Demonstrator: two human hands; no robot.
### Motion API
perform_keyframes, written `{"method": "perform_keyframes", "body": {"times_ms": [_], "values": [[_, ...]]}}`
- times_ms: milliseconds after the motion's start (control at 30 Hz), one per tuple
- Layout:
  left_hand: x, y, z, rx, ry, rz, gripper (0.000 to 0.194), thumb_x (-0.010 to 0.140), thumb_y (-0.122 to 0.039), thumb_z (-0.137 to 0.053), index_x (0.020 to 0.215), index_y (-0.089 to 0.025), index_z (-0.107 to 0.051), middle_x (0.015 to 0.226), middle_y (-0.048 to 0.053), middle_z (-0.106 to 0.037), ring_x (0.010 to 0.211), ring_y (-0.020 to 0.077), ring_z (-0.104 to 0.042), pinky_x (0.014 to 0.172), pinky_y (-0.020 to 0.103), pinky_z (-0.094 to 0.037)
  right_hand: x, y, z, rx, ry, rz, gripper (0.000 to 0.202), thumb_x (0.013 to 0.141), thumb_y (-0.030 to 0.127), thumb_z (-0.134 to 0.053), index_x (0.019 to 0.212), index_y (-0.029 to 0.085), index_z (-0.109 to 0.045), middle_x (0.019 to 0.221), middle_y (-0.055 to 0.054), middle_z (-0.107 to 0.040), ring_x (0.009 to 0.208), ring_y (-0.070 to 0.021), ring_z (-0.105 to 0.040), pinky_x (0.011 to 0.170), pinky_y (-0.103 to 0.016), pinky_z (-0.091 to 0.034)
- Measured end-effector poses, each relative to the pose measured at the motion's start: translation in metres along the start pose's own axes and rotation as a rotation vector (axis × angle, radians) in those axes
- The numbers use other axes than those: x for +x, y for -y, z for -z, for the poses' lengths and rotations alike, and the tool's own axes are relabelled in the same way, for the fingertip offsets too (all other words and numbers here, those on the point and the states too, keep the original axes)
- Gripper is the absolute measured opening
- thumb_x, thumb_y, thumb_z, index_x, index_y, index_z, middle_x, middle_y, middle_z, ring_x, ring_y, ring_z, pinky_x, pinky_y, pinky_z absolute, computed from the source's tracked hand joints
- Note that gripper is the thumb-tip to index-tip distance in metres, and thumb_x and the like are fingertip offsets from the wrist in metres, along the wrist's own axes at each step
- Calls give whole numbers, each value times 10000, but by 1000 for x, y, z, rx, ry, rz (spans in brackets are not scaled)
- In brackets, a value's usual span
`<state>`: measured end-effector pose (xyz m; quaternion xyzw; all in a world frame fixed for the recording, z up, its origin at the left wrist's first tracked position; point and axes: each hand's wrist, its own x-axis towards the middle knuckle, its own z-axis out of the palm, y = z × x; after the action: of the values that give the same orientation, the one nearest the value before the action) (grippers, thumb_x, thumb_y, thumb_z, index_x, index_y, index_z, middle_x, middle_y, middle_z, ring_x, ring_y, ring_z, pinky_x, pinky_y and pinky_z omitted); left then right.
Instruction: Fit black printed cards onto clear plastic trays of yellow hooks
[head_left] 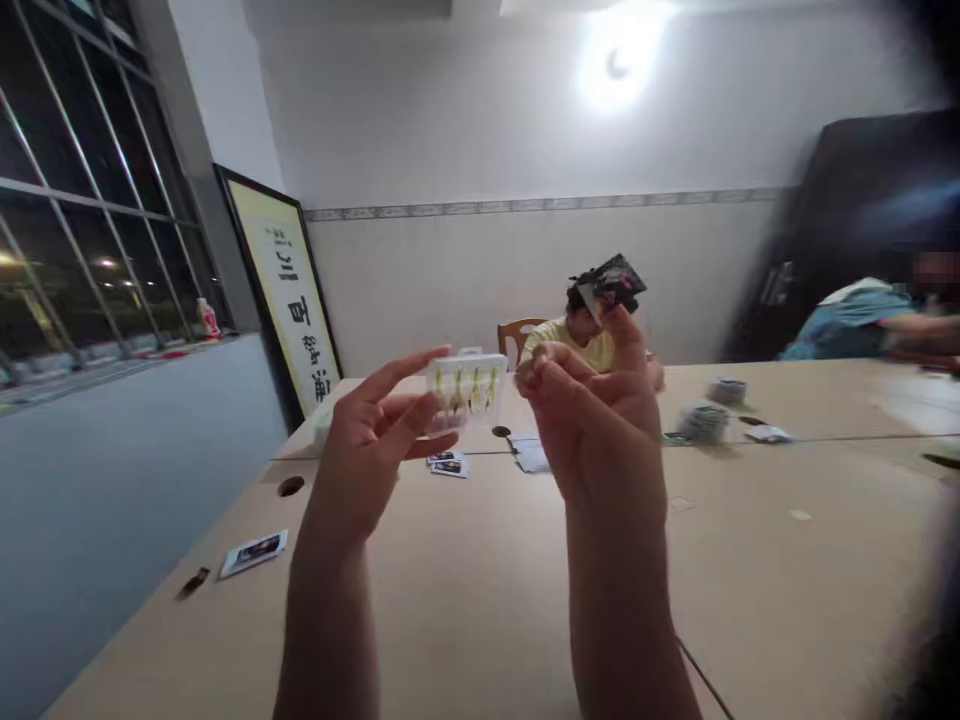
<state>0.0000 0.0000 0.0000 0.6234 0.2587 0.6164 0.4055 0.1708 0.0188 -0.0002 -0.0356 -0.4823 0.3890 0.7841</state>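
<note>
My left hand point(375, 440) holds a small clear plastic case point(469, 388) upright between thumb and fingers. Inside it, several slim yellowish pieces stand in a row; their exact kind is too small to tell. To its right, my right hand point(592, 400) is raised, with a dark printed packet point(613, 284) at its upper finger. Its thumb and another fingertip are pressed together near the case's right edge. Whether something tiny sits in that pinch I cannot make out.
Below spreads a long pale table point(465, 580) with a picture packet point(255, 552), smaller picture cards point(448, 464), a white sheet point(531, 455) and blurred round stacks point(703, 422). Across it sits a person in yellow point(555, 335); another in blue point(847, 315) is at right.
</note>
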Motion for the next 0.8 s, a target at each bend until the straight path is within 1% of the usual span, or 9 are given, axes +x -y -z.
{"method": "perform_keyframes", "body": {"times_ms": [167, 333, 400, 500, 567, 667, 700, 733, 800], "values": [[-2, 0, 2, -1, 4, -4, 351, 862, -359, -817, 1204, -317, -754, 924, -19, -833, 833, 162, -802, 717, 186, -671, 4, -1, 2, -14, 5, 13, 676, 675, 112, -736, 1264, 349, -508, 725, 74, -666, 671, -123, -610, 670, -291, -517], [-1, 1, 1, -15, 5, -4, 357, 862, -345, -818, 1209, -300, -749, 926, -8, -835, 830, 173, -806, 717, 199, -675, 4, -3, 5, -40, 12, 21, 629, 679, 105, -678, 1238, 329, -497, 701, 75, -667, 654, -129, -616, 664, -302, -524], [-1, 2, 1, -16, 1, -1, 364, 862, -346, -817, 1214, -291, -745, 928, -3, -835, 825, 177, -807, 714, 203, -676, 4, -5, 6, -42, -16, 36, 591, 718, 127, -655, 1252, 314, -487, 664, 81, -656, 613, -127, -610, 617, -289, -513], [1, 2, 1, -15, -9, 0, 386, 854, -349, -823, 1223, -273, -740, 926, 6, -835, 824, 184, -808, 711, 211, -679, 7, -11, 10, -79, -64, 47, 434, 836, 225, -636, 1231, 303, -475, 549, 118, -562, 464, -115, -543, 468, -250, -419], [1, 3, 1, -17, -10, 4, 395, 847, -352, -830, 1221, -265, -741, 918, 9, -835, 823, 189, -809, 711, 215, -680, 9, -14, 13, -119, -86, 64, 506, 806, 228, -701, 1232, 315, -443, 563, 137, -562, 452, -104, -545, 465, -241, -418], [2, 3, 1, -21, -8, 11, 394, 846, -358, -829, 1218, -267, -740, 917, 9, -835, 816, 193, -810, 707, 216, -680, 11, -14, 14, -164, -83, 105, 825, 634, 101, -795, 1290, 359, -367, 739, 122, -686, 620, -107, -649, 619, -260, -524], [1, 3, 2, -23, -10, 12, 393, 847, -359, -828, 1220, -270, -740, 922, 9, -835, 816, 194, -810, 708, 218, -680, 10, -13, 14, -175, -81, 118, 875, 610, 86, -800, 1305, 370, -351, 765, 120, -703, 656, -111, -660, 651, -267, -535], [1, 3, 2, -23, -12, 12, 393, 848, -360, -827, 1221, -273, -739, 928, 10, -835, 818, 195, -810, 710, 220, -681, 10, -12, 13, -186, -80, 130, 882, 607, 92, -803, 1311, 373, -351, 758, 121, -706, 663, -114, -659, 653, -271, -535], [1, 3, 2, -29, -13, 14, 392, 847, -359, -829, 1219, -277, -740, 930, 11, -835, 818, 196, -810, 710, 223, -681, 8, -12, 10, -208, -89, 152, 805, 645, 131, -798, 1295, 359, -383, 708, 125, -692, 643, -121, -648, 634, -279, -528]]}}
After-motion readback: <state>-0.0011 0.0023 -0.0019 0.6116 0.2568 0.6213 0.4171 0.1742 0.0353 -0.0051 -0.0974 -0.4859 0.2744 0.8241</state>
